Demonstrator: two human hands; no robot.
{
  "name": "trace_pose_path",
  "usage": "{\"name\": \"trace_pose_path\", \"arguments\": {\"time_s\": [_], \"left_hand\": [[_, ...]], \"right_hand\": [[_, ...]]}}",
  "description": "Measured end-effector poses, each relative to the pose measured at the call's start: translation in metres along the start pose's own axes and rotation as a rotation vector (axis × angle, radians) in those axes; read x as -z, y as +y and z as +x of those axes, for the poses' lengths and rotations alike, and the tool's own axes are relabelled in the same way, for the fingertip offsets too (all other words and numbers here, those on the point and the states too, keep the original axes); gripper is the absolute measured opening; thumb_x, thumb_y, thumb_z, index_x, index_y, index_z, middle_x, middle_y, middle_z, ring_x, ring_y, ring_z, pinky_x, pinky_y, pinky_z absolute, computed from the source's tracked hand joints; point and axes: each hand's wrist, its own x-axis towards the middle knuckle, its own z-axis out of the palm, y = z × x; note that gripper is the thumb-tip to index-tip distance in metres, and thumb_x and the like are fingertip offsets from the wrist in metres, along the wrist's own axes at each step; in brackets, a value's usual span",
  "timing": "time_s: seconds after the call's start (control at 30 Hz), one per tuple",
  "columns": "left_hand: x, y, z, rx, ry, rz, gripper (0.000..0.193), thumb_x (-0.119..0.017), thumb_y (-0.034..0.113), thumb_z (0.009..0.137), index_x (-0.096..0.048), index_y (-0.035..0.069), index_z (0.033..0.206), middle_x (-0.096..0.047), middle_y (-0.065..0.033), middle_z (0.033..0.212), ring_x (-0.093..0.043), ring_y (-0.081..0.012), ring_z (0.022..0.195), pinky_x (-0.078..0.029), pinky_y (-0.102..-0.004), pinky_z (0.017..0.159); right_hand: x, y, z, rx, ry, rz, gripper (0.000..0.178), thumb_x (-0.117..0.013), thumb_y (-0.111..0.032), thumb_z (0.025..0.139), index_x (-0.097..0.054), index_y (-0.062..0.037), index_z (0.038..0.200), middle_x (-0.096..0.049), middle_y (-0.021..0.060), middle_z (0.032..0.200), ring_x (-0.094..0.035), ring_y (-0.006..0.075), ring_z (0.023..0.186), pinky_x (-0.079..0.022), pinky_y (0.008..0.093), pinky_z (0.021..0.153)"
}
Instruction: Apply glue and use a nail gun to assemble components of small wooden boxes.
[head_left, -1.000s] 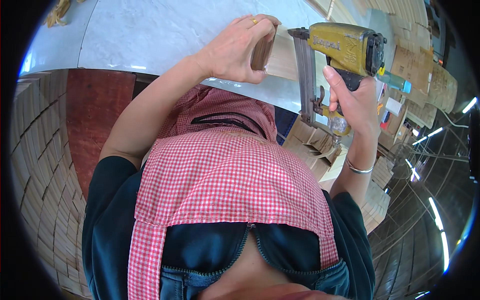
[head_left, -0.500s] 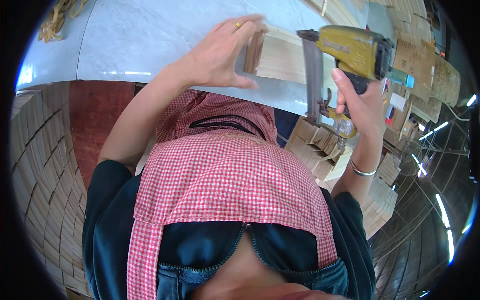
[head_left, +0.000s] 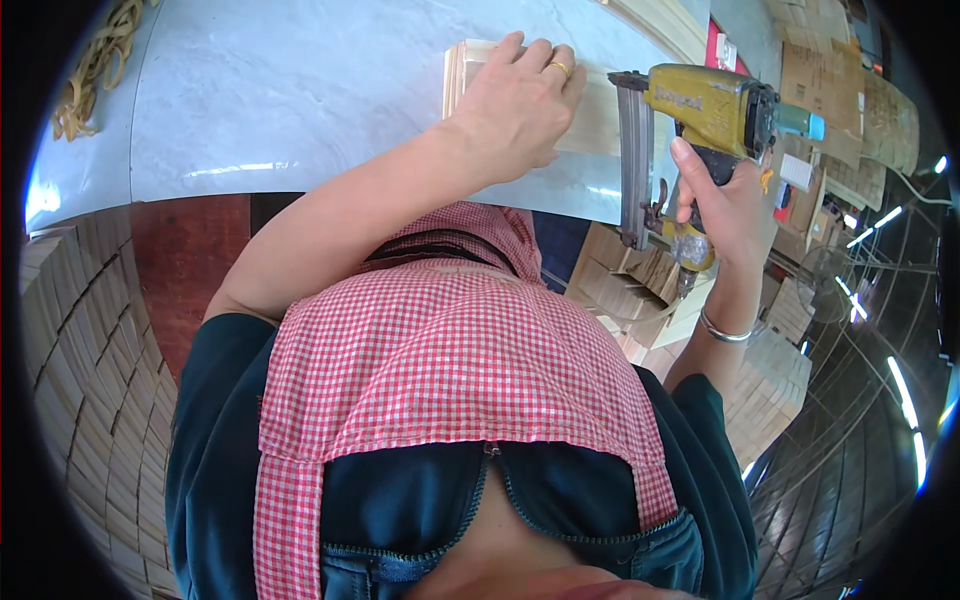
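Note:
A pale shallow wooden box (head_left: 457, 75) lies on the light blue-grey tabletop, partly hidden under my left hand (head_left: 520, 105). My left hand lies across it, fingers bent over the far side and thumb toward the near side, gripping it. In my right hand (head_left: 725, 200) is a yellow and black nail gun (head_left: 695, 100), its handle wrapped by my fingers. The gun's long grey nose and magazine stand upright beside the box's right part, apart from my left hand. I cannot tell whether its tip touches the wood.
Loose tan bands (head_left: 95, 75) lie at the table's far left. More wooden pieces (head_left: 660, 25) rest at the back. Tall stacks of wood (head_left: 85, 360) stand on the left; cardboard (head_left: 820, 90) and more wooden boxes (head_left: 625, 270) are on the right. The marbled table (head_left: 270, 100) ends just before my apron.
My left hand has come down from open in the air to lie over the wooden box. The box's visible end now reaches further left and shows pale instead of brown. The nail gun barely moved.

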Motion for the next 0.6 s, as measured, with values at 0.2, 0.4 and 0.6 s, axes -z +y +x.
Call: {"name": "trace_pose_path", "arguments": {"time_s": [0.2,0.4,0.6], "left_hand": [[-0.01,-0.002,0.003,-0.073,0.209,0.019,0.067,-0.082,0.033,0.067,-0.064,0.0,0.122,-0.062,-0.0143,0.116,-0.055,-0.0261,0.1,-0.04,-0.0405,0.097],[-0.01,0.002,0.008,-0.062,0.21,0.02,0.066,-0.082,0.033,0.067,-0.064,0.0,0.122,-0.061,-0.0138,0.116,-0.055,-0.0255,0.101,-0.04,-0.0397,0.097],[-0.007,0.003,0.007,-0.061,0.2,0.013,0.066,-0.082,0.033,0.067,-0.064,0.001,0.123,-0.061,-0.014,0.117,-0.054,-0.0255,0.102,-0.04,-0.04,0.099]], "right_hand": [[0.005,0.006,0.011,-0.003,-0.049,-0.012,0.029,-0.075,-0.027,0.091,-0.069,0.001,0.09,-0.056,0.0004,0.054,-0.048,0.0086,0.041,-0.041,0.0217,0.041],[0.01,0.006,0.017,0.019,-0.066,0.013,0.028,-0.074,-0.027,0.091,-0.069,0.0004,0.088,-0.056,0.0008,0.053,-0.048,0.0093,0.041,-0.041,0.0219,0.042],[0.011,0.008,0.018,0.017,-0.08,0.021,0.028,-0.075,-0.027,0.091,-0.069,-0.0002,0.087,-0.056,0.0008,0.053,-0.049,0.0095,0.041,-0.041,0.0219,0.042]]}}
